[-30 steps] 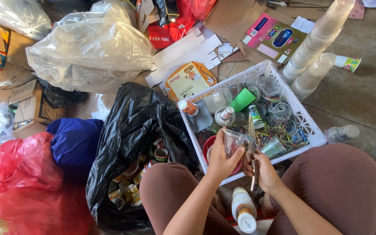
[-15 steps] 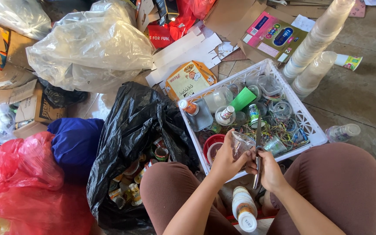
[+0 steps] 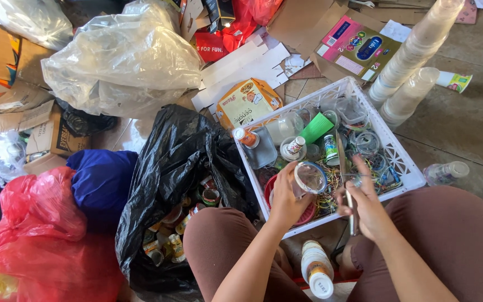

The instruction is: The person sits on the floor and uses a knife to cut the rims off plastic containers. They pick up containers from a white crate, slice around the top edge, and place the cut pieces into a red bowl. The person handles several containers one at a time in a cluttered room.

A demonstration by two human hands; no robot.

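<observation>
My left hand point(image 3: 285, 202) grips a clear plastic cup point(image 3: 310, 178), tilted with its mouth toward me, over the near edge of a white plastic crate point(image 3: 405, 166). My right hand point(image 3: 366, 206) holds a long thin knife point(image 3: 343, 162) just to the right of the cup, blade pointing away over the crate. In the crate lie small bottles, a green cup point(image 3: 317, 127), clear lids and coloured rubber bands. A white bottle point(image 3: 316, 269) stands between my knees.
An open black bag point(image 3: 169, 162) with small cups inside lies left of the crate. Further left sit a blue bundle point(image 3: 99, 184) and a red bag point(image 3: 29, 240). A big clear bag point(image 3: 118, 61), cardboard boxes, stacked plastic cups point(image 3: 415, 53) and a small bottle point(image 3: 445, 172) surround the crate.
Both hands have lifted slightly over the crate. The knife has swung from beside the cup to point away, apart from it, and the cup now faces me more.
</observation>
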